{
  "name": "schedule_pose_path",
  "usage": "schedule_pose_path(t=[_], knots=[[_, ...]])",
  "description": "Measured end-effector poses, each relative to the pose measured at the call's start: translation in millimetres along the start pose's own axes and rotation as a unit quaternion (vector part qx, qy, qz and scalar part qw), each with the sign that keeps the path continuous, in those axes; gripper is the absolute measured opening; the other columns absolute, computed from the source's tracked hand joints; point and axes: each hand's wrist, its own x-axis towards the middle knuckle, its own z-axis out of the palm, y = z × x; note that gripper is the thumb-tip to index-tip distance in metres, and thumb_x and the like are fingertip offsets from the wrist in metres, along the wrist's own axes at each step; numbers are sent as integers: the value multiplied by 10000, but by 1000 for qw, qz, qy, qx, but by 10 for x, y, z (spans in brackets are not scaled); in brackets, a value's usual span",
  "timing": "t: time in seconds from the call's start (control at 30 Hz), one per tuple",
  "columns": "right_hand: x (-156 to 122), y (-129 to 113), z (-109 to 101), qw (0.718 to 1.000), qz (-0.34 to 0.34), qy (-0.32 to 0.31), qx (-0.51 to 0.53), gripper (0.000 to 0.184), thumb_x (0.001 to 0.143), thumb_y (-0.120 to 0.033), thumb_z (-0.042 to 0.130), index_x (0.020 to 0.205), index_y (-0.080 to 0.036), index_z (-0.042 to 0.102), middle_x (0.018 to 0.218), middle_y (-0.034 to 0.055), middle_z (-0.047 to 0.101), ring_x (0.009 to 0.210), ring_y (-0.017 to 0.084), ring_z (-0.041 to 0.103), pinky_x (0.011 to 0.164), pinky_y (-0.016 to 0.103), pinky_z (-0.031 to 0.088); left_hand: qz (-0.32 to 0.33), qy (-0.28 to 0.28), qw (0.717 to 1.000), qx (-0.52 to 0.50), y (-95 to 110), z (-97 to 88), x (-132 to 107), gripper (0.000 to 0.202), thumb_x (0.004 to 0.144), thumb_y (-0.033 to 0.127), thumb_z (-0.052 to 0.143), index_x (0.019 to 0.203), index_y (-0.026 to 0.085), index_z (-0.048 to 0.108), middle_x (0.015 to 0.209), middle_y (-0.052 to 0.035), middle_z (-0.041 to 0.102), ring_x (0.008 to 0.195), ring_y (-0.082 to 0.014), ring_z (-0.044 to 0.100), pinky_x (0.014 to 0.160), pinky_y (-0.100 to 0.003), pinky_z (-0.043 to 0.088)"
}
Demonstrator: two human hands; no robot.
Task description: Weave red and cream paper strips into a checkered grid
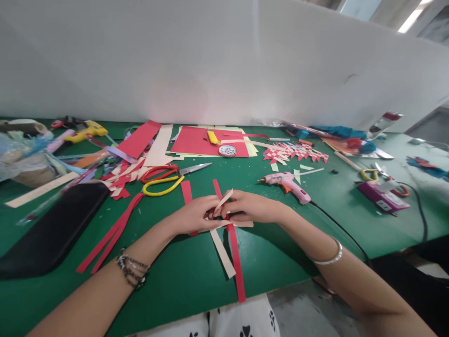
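Observation:
My left hand (pixel 200 215) and my right hand (pixel 249 207) meet over the green table, both with fingers closed on crossing paper strips. A short end of a cream paper strip (pixel 224 199) sticks up between my fingers. From below my hands, a longer cream strip (pixel 223 254) and a red paper strip (pixel 237 267) run toward the table's near edge. Another red strip (pixel 187 191) shows beyond my left hand, and a red end (pixel 217 188) pokes up between the hands. My fingers hide where the strips cross.
Scissors with red and yellow handles (pixel 163 187) lie left of my hands. A pink glue gun (pixel 288 183) with a cord rests to the right. Behind are red paper sheets (pixel 205 140), a small round tin (pixel 227 150) and woven zigzag pieces (pixel 298 152). A black case (pixel 56 229) lies far left.

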Motion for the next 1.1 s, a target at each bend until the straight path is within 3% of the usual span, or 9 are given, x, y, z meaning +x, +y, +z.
schedule_pose_path(t=[0.2,0.4,0.57,0.7,0.87,1.0,1.1], knots=[[-11,24,30,999,22,11,44,143,825,-149,517,943,-163,597,1032,90,505,969,165,480,836,288,420,-8,-2,1000,-6,15,-8,-6,287,766,399,529,666,197,351,706,25,411,619,-118,398,545,-217,310],[-17,48,36,988,96,95,78,231,766,-208,608,981,-156,541,955,64,492,905,164,474,792,293,430,-13,0,1000,5,27,-13,-12,232,748,311,526,653,197,347,684,34,407,598,-112,388,530,-218,297],[7,-70,35,982,177,52,30,205,785,-118,545,986,-156,554,887,53,506,840,164,486,731,272,415,-19,-1,1000,-12,30,-2,-15,192,727,260,540,678,197,366,693,36,405,595,-108,399,524,-213,312],[14,-140,52,976,208,55,24,253,788,-71,501,1010,-174,563,904,50,512,825,149,490,689,242,388,-22,-8,999,-25,19,8,-11,171,735,252,538,700,197,381,710,36,401,597,-103,406,526,-210,324],[-12,-148,23,963,250,42,86,227,789,-91,492,989,-165,569,693,-23,501,613,93,438,595,212,343,0,-1,1000,-23,-8,6,-11,161,758,264,528,698,189,399,797,18,396,617,-95,402,557,-217,350],[-28,-128,8,945,239,109,194,233,781,-129,501,1006,-167,547,695,-38,510,605,77,469,577,192,355,10,5,999,-36,0,1,-21,209,777,333,525,695,180,408,962,-14,405,632,-84,405,570,-226,362],[0,-112,29,930,218,167,246,237,764,-156,529,1000,-162,527,732,-21,553,668,94,528,609,198,396,14,3,999,-36,3,-2,-22,255,783,395,523,705,189,394,865,-1,419,645,-102,406,571,-226,359]])
